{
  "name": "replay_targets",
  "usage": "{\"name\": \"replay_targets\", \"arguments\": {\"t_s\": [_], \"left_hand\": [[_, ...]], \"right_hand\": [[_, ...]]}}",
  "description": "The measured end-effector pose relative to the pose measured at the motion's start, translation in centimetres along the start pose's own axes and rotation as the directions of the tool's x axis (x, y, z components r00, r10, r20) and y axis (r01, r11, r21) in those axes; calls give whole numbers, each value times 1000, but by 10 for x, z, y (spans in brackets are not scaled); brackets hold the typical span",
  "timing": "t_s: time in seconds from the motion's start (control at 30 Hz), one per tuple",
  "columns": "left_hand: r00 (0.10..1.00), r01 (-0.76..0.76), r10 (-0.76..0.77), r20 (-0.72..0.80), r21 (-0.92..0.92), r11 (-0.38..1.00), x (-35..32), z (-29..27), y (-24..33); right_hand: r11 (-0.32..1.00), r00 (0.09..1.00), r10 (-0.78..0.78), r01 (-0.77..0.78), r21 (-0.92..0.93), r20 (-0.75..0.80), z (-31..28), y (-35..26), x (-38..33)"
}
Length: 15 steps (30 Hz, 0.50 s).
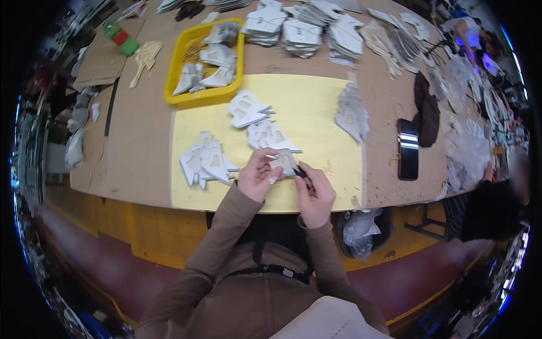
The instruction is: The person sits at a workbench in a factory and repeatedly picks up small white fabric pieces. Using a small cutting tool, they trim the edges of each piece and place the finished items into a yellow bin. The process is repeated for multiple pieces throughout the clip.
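Note:
My left hand [257,177] pinches a small pale cut piece [284,161] with a window-like opening, which looks like a shoe-upper part. A small dark pointed tool [300,171], its exact kind too small to make out, is gripped in my right hand [317,195], and its tip meets the right edge of that piece. Similar white pieces [268,137] lie just beyond my hands, with another pile [244,108] behind them. More white pieces [206,160] are fanned out to the left. A greyer stack of pieces [352,113] stands to the right on the yellow sheet [316,93].
A yellow tray [171,76] holds bundled pieces and tan bands. Several white stacks [302,37] line the far side. Right of the sheet lie a phone [408,150] and dark cloth [424,107]. A green bottle [120,39] is far left; a bin [366,231] stands under the table edge.

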<state>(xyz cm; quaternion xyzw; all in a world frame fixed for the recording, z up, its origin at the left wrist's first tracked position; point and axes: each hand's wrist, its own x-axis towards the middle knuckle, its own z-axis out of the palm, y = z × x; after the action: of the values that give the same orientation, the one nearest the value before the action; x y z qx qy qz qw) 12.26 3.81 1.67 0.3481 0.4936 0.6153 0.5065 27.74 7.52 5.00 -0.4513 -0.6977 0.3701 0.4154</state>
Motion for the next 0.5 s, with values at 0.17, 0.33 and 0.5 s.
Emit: {"name": "replay_targets", "arguments": {"t_s": [0.17,0.33,0.5], "left_hand": [[1000,29,-29,3,-69,997,2,0,4],[995,101,-96,37,-200,975,4,-2,10],[994,111,-108,25,-194,975,5,-2,8]], "right_hand": [[989,989,-140,143,-44,55,3,4,4],[979,980,-193,196,-57,52,7,7,3],[998,998,20,-24,-60,-63,5,-1,0]]}}
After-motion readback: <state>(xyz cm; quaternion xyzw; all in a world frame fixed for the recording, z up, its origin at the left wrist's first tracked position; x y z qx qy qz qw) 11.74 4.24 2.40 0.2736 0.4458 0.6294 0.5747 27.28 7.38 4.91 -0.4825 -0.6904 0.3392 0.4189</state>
